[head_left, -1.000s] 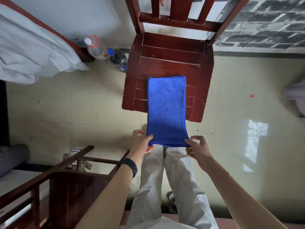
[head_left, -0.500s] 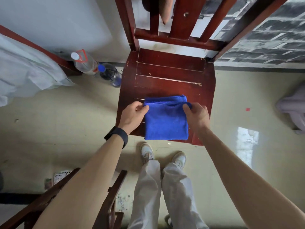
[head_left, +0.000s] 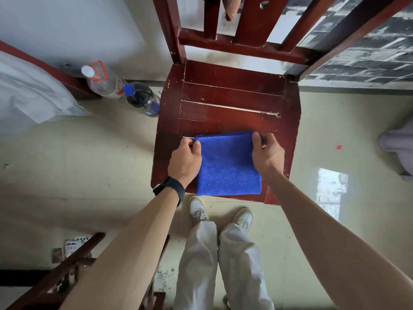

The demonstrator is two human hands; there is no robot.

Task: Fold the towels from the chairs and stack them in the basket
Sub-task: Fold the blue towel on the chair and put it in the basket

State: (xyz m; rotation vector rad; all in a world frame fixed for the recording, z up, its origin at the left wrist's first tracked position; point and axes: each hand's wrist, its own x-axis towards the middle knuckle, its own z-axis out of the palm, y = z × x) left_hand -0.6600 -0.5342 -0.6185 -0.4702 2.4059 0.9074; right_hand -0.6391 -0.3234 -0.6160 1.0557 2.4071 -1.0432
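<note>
Both arms reach out straight over the chair (head_left: 223, 101) seat, side by side. The left hand (head_left: 185, 162) has a black band (head_left: 171, 190) on its wrist. Its fingers are curled and its thumb lies on top, and it pinches the far left corner of the towel (head_left: 228, 168). The right hand (head_left: 267, 153) does the same at the far right corner, with its thumb on top and its fingers tucked at the towel's edge. Both hands have their backs up.

The blue towel is folded into a neat square. It lies flat on the front half of the seat, between the two hands. Its near edge comes up to the seat's front edge. The back half of the seat is bare red wood.

Two shoes (head_left: 197, 211) stand on the floor just in front of the chair. Two bottles (head_left: 105, 82) lie on the floor by the seat's back left corner. Another chair (head_left: 73, 260) shows at the bottom left.
</note>
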